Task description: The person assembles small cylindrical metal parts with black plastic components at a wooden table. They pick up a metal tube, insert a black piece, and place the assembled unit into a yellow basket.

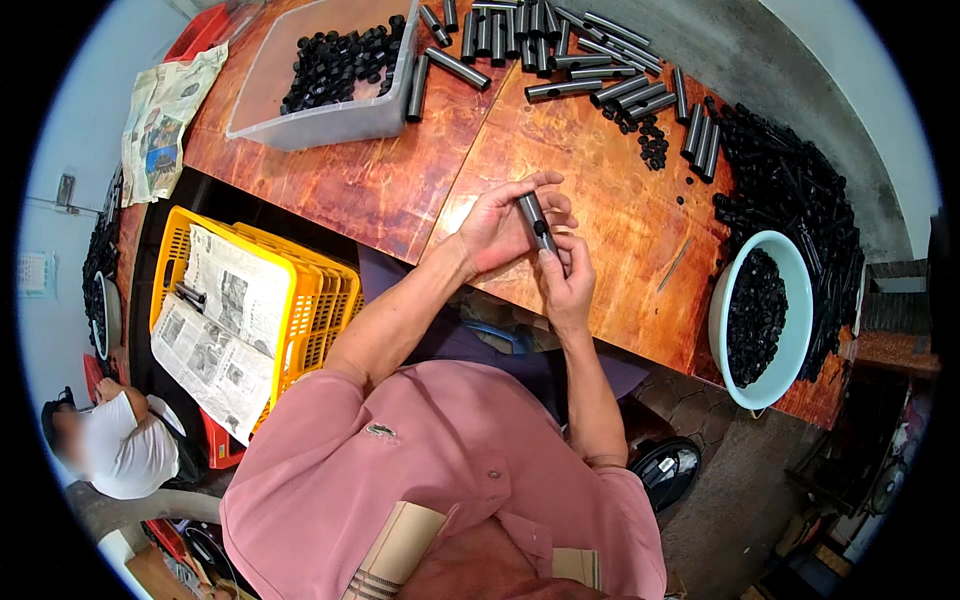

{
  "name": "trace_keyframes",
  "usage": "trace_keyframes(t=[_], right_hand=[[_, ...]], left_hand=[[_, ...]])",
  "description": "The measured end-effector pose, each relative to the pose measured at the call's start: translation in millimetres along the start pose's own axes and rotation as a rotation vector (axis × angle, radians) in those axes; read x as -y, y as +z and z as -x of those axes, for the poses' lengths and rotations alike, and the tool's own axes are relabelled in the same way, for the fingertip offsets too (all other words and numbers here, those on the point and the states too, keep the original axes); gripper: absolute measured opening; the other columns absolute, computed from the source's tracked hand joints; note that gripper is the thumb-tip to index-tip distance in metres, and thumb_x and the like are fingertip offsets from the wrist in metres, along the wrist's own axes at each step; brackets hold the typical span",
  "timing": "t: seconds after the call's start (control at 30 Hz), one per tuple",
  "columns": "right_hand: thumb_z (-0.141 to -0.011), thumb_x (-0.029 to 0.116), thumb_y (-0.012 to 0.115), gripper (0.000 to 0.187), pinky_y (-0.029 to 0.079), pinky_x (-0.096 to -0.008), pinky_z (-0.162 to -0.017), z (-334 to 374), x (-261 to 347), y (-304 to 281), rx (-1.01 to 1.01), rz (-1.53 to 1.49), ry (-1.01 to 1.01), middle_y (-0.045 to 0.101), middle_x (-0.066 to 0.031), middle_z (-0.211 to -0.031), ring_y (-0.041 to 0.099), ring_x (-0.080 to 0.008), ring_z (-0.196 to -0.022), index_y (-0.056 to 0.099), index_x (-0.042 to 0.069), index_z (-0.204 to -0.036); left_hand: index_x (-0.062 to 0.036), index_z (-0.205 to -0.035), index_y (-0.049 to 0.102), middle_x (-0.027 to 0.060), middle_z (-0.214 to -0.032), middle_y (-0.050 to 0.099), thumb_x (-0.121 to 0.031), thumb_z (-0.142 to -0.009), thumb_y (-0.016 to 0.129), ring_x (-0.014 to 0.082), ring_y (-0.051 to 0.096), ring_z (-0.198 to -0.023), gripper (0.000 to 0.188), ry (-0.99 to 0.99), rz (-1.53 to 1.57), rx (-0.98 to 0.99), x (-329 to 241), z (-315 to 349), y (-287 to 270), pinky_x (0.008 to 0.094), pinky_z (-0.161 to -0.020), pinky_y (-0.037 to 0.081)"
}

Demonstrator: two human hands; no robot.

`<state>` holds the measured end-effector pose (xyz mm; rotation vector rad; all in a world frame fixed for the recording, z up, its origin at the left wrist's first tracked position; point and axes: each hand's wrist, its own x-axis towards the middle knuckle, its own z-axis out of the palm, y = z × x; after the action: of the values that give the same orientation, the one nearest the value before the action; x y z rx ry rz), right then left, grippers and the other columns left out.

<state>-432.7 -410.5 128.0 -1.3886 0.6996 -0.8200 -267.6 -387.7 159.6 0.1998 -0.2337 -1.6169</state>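
A dark grey metal tube [533, 213] with a hole in its side is held between my two hands, over the front edge of the wooden table. My left hand [497, 228] is palm up, its fingers curled behind the tube's upper part. My right hand [567, 278] is closed round the lower end, thumb against the tube near the hole. Whether a small part sits in the right fingers is hidden. More tubes like it [505, 36] lie grouped at the far side of the table [590, 215], some side by side and some crossed.
A clear plastic bin [350, 122] of black caps stands far left. Small black plugs [652, 145] lie loose near the tubes. On the right, a pale blue basin [797, 325] of black parts stands beside a black heap [800, 190]. A yellow crate [293, 320] lined with newspaper holds a few tubes. Someone sits lower left.
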Motion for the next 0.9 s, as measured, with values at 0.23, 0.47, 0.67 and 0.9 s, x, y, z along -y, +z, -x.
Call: trace_keyframes(t=[0.23, 0.47, 0.67, 0.9], right_hand=[[-0.097, 0.01, 0.06, 0.019, 0.027, -0.0173, -0.043, -1.5, 14.7, -5.4, 0.035, -0.404, 0.164, 0.058, -0.0041, -0.079, 0.039, -0.0025, -0.05, 0.053, 0.001, -0.112], [-0.096, 0.008, 0.063, 0.018, 0.05, -0.0256, -0.076, 5.0, 0.1, 1.8, -0.14, 0.028, -0.032, 0.066, -0.0088, -0.091, 0.063, -0.0115, -0.084, 0.055, -0.004, -0.107], [-0.097, 0.011, 0.064, 0.021, 0.047, -0.0241, -0.066, -7.7, 6.5, 1.3, -0.145, -0.014, 0.045, 0.066, -0.0064, -0.087, 0.059, -0.0089, -0.075, 0.056, -0.004, -0.109], [-0.093, 0.014, 0.068, 0.028, 0.053, -0.0326, -0.074, -5.4, 4.5, 7.3, -0.219, 0.199, -0.115, 0.069, -0.0152, -0.093, 0.068, -0.0202, -0.085, 0.056, -0.004, -0.112]], left_hand=[[-0.0057, -0.127, 0.049, 0.02, -0.11, 0.063, -0.027, -0.101, 0.044, 0.0399, 0.059, -0.111, 0.034, 0.035, -0.008, -0.014, 14.7, -5.6, 10.2, 0.0521, -0.102, 0.045], [-0.0062, -0.122, 0.047, 0.0156, -0.094, 0.064, -0.027, -0.101, 0.045, 0.0328, 0.063, -0.096, 0.03, 0.013, -0.102, -0.042, 15.7, -9.2, 1.5, 0.0459, -0.095, 0.048], [-0.0059, -0.118, 0.052, 0.0129, -0.098, 0.064, -0.027, -0.102, 0.049, 0.0288, 0.063, -0.095, 0.027, 0.145, -0.2, -0.342, 11.6, -23.9, 6.1, 0.0427, -0.092, 0.05], [-0.0041, -0.112, 0.055, 0.0094, -0.079, 0.059, -0.035, -0.102, 0.045, 0.0305, 0.06, -0.087, 0.034, -0.041, -0.059, -0.352, 13.6, -22.5, 21.2, 0.0467, -0.086, 0.049]])
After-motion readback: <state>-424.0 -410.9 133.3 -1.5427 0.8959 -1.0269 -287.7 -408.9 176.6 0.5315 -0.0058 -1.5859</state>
